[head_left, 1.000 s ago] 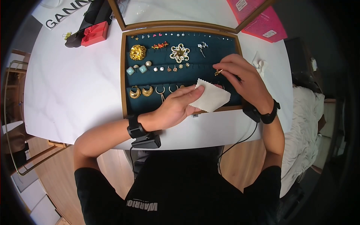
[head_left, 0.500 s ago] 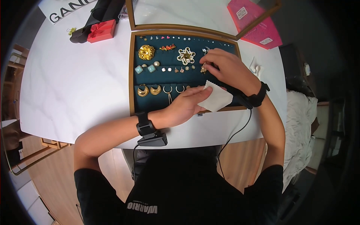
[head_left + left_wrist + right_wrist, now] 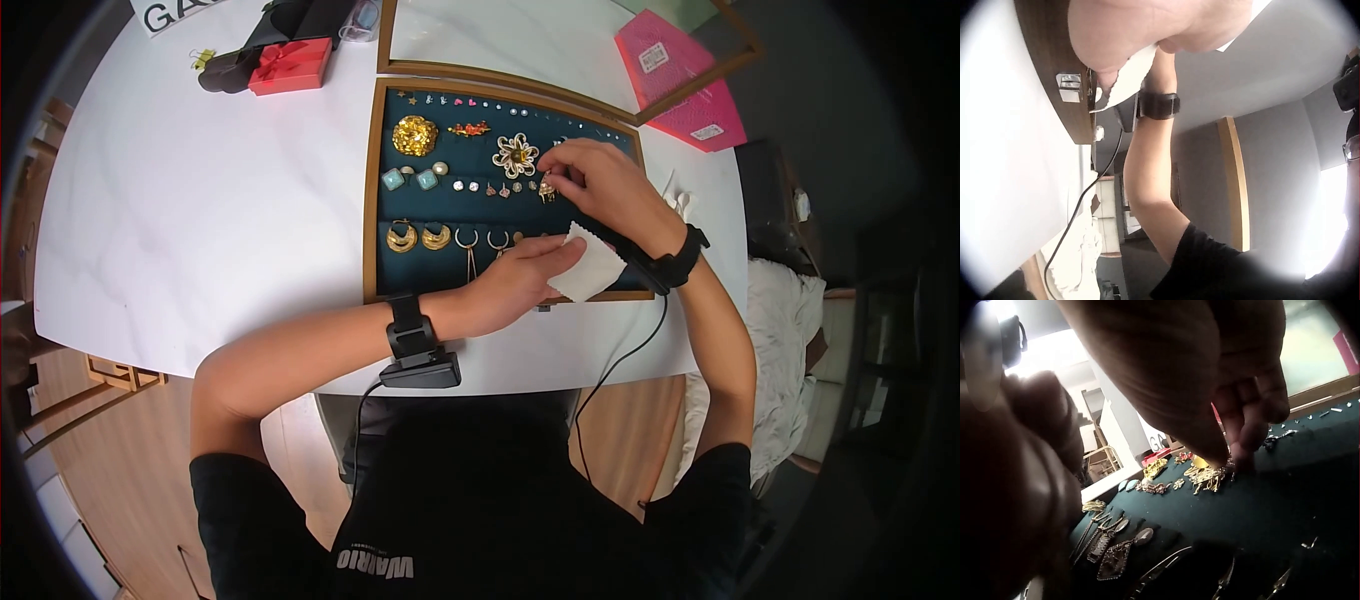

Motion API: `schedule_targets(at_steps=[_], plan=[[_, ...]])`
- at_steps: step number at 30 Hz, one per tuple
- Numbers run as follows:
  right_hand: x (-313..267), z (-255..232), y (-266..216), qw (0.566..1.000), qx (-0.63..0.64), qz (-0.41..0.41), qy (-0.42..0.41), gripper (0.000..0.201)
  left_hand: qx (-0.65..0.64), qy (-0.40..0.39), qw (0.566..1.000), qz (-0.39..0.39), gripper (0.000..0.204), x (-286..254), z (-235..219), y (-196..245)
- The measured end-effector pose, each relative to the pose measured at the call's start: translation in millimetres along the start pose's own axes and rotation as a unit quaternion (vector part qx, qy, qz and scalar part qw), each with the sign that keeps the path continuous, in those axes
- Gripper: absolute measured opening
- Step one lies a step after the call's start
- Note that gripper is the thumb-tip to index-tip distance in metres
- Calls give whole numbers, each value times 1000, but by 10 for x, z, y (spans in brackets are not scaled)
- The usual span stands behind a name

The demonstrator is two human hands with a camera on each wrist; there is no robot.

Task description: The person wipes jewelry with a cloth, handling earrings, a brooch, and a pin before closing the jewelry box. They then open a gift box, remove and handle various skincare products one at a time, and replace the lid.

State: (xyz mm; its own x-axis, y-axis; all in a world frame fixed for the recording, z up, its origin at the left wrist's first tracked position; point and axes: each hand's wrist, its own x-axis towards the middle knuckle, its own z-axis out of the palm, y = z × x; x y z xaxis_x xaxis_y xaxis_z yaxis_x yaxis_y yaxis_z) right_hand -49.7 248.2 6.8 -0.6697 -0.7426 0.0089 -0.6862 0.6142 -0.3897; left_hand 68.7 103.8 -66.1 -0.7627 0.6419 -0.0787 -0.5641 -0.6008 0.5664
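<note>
My left hand [image 3: 512, 287] holds a white cloth [image 3: 590, 268] with a zigzag edge, thumb on top, over the front of a wooden jewelry box [image 3: 370, 200]. With thumb and fingertips, my right hand [image 3: 603, 185] pinches a small gold earring [image 3: 547, 188] at the right end of the middle row. In the right wrist view the gold earring [image 3: 1207, 480] dangles close to the dark green lining. Left of it in that row sit small stud earrings [image 3: 504, 190]. Just above lies a flower brooch [image 3: 516, 156]. The hand partly hides a silvery piece behind it.
Gold hoop earrings [image 3: 402, 237] and a gold brooch [image 3: 414, 135] fill the box's left side. Its glass lid [image 3: 520, 84] stands raised behind. A red gift box [image 3: 290, 68] lies back left; a pink package [image 3: 680, 85] is back right. A cable [image 3: 622, 350] hangs from the right wrist.
My right hand has moved left and a little up with the gold earring, to the end of the middle row. The left hand keeps hold of the cloth. The head view has shifted.
</note>
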Motion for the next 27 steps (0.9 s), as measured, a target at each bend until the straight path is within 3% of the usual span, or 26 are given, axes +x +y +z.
schedule_targets(at_steps=[10, 12, 19, 21, 27], plan=[[-40, -31, -96, 999, 8, 35, -31, 16, 18, 8, 1000, -5, 45, 17, -10, -17], [-68, -13, -99, 999, -29, -3, -15, 21, 25, 13, 1000, -4, 45, 20, -20, -28], [-110, -15, -93, 999, -33, -19, -7, 29, 29, 18, 999, -11, 44, 7, -6, -19], [-115, -9, -73, 999, -30, -29, -5, 36, 45, 25, 999, 18, 44, 15, 1, -56], [-106, -62, -164, 1000, -24, -2, -15, 39, 28, 19, 999, 15, 44, -11, 34, -29]])
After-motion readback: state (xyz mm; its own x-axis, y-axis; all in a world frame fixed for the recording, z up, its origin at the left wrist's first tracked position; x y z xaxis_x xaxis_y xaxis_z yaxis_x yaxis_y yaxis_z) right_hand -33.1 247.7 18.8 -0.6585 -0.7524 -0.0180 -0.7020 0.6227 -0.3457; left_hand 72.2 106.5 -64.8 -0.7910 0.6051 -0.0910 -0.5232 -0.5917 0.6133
